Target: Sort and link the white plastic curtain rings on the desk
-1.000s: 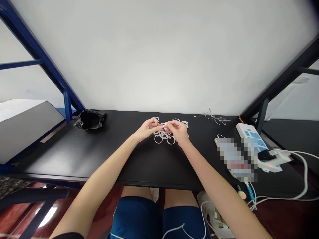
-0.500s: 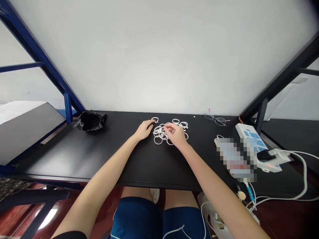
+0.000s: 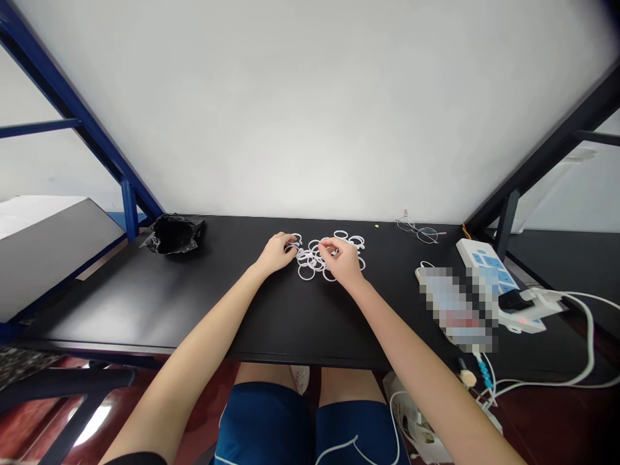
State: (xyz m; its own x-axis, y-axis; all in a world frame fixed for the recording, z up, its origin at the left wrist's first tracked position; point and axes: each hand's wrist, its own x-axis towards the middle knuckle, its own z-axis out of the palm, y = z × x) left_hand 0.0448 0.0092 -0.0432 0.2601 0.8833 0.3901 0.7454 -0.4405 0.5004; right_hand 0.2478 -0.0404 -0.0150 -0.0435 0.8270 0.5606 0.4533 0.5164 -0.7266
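Note:
A loose pile of thin white rings [image 3: 307, 272], some with small tabs, lies on the black table [image 3: 232, 258]. At the pile's left side, my left hand [image 3: 277, 253] has its thumb and fingers closed on a white ring [image 3: 291, 247]. Another ring [image 3: 297, 237] lies right by those fingertips. Over the middle of the pile, my right hand [image 3: 343, 261] is held in a pinch, thumb against forefinger. Whatever is between those fingertips is too small to make out. Part of the pile is hidden beneath this hand.
An opened black plastic bag [image 3: 174, 235] stands at the back left. Eyeglasses [image 3: 417, 230] lie at the back right. Nearer on the right are a phone [image 3: 455, 310], partly blurred out, and a power strip [image 3: 491, 268] with cables. Blue metal bars [image 3: 97, 142] flank the left side.
My left hand has drawn slightly left and nearer, its fingers closing from a reach onto a white ring. My right hand has stayed almost still in its pinch.

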